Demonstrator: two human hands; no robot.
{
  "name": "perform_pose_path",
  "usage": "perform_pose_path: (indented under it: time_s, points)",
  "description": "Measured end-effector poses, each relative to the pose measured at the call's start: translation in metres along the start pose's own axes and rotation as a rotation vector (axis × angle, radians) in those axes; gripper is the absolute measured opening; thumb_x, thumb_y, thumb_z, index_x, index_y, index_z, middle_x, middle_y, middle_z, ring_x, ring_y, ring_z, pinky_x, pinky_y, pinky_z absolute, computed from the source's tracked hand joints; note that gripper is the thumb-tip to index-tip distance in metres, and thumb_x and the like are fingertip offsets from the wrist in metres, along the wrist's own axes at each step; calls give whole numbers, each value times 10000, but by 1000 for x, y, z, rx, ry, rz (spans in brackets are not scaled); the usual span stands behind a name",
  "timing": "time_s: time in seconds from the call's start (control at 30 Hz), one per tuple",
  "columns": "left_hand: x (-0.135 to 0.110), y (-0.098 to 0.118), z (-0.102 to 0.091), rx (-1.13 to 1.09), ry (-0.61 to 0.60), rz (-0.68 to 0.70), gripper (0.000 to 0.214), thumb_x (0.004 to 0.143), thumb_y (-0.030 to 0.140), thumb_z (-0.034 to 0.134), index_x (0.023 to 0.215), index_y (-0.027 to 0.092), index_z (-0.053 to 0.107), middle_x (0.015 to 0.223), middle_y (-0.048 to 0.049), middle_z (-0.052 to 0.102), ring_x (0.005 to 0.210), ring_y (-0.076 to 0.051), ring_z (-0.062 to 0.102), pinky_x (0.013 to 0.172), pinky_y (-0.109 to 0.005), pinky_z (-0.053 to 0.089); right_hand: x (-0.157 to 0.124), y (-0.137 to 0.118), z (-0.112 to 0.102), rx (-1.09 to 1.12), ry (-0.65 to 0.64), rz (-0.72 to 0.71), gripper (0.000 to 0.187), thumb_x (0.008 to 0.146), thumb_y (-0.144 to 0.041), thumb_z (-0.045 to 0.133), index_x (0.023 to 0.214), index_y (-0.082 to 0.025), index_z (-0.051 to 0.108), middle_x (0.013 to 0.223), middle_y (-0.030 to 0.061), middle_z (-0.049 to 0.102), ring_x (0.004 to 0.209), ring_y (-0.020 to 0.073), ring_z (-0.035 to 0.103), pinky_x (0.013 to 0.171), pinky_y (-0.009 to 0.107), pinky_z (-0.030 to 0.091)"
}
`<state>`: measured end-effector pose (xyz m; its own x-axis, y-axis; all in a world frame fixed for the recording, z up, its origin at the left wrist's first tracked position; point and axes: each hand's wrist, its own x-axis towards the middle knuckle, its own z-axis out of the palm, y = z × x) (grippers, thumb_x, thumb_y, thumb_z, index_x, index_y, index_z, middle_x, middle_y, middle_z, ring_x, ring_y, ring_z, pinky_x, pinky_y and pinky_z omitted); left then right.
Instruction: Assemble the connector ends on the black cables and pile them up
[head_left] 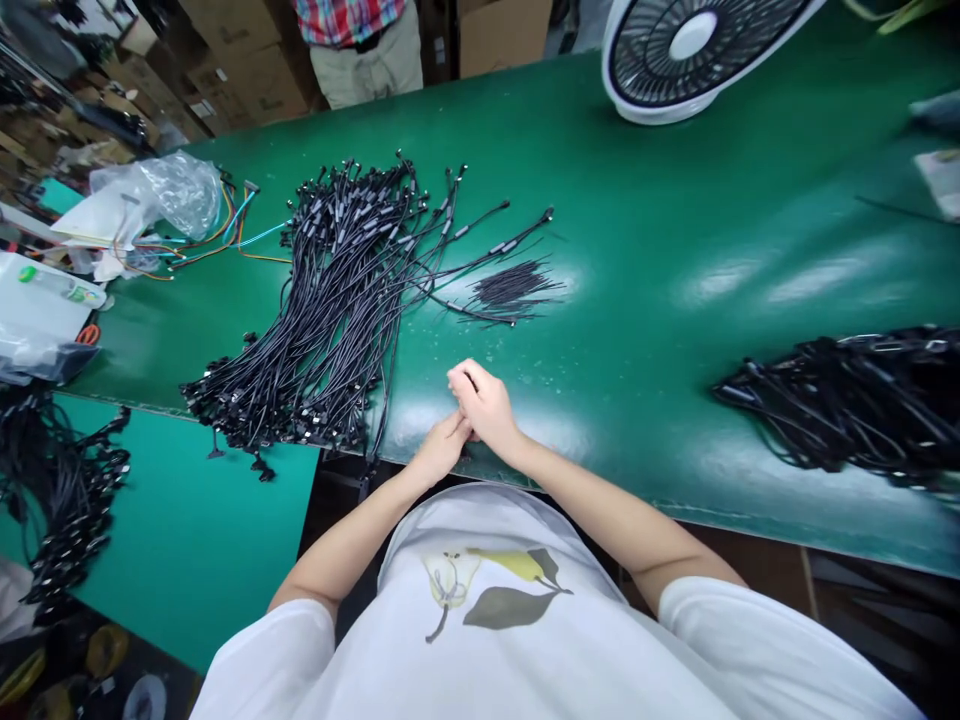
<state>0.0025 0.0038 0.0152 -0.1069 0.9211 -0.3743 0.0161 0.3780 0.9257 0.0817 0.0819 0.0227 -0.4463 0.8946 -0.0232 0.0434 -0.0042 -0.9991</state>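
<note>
My right hand (486,402) is curled closed near the front edge of the green table. Just below it and to the left, my left hand (442,447) touches it with its fingers pressed together. A dark bit shows inside the right hand's curl, too small to name; whatever either hand holds is hidden. A large heap of black cables (330,290) with small end connectors lies left of my hands. Beyond them sits a small pile of thin black cable ties or strips (511,288), with a few loose cables reaching alongside.
A white fan (679,100) stands at the back right. Bundled black cables (847,400) lie at the right. Plastic bags (176,195), coloured wires (238,222) and a bottle (64,287) are at the left. More cables (75,500) rest on a lower surface. A person (366,50) stands across the table.
</note>
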Motion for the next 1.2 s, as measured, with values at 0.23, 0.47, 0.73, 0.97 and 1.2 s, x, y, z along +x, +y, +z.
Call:
perform_pose_path:
  time_s: [0.23, 0.47, 0.73, 0.97, 1.2]
  points:
    - [7, 2, 0, -600, -64, -119, 452, 750, 523, 690, 874, 97, 605, 614, 47, 406, 502, -55, 327, 492, -217, 274, 59, 16, -50, 67, -388, 98, 364, 889, -535, 473, 828, -185, 548, 738, 4, 600, 688, 122, 572, 701, 271, 472]
    - [5, 16, -27, -797, 2, -183, 372, 661, 357, 817, 804, 87, 605, 614, 45, 411, 499, -27, 328, 476, -176, 267, 213, 22, -170, -604, 363, 151, 28, 858, -208, 533, 851, -193, 511, 950, 53, 578, 863, 135, 490, 881, 343, 379]
    - [4, 25, -34, -804, 89, -57, 409, 693, 386, 789, 903, 72, 634, 616, 47, 402, 504, -29, 310, 478, -180, 247, 202, 28, -181, -775, 255, 146, 220, 824, -258, 562, 655, -248, 422, 748, 35, 520, 850, 189, 438, 887, 409, 329]
    - [6, 27, -16, -758, -5, -77, 524, 723, 400, 755, 1145, 171, 546, 614, 66, 413, 493, -46, 301, 488, -190, 229, 13, 19, -73, -443, -243, -50, 209, 862, -344, 503, 896, -210, 659, 843, 31, 645, 664, 150, 565, 653, 300, 436]
    - [0, 6, -16, -343, 166, 59, 413, 818, 390, 627, 1155, 152, 631, 656, 22, 518, 566, -99, 423, 557, -231, 341, -27, 0, -38, -994, -297, -650, 301, 979, -233, 376, 883, -162, 653, 768, 66, 609, 717, 166, 531, 669, 294, 373]
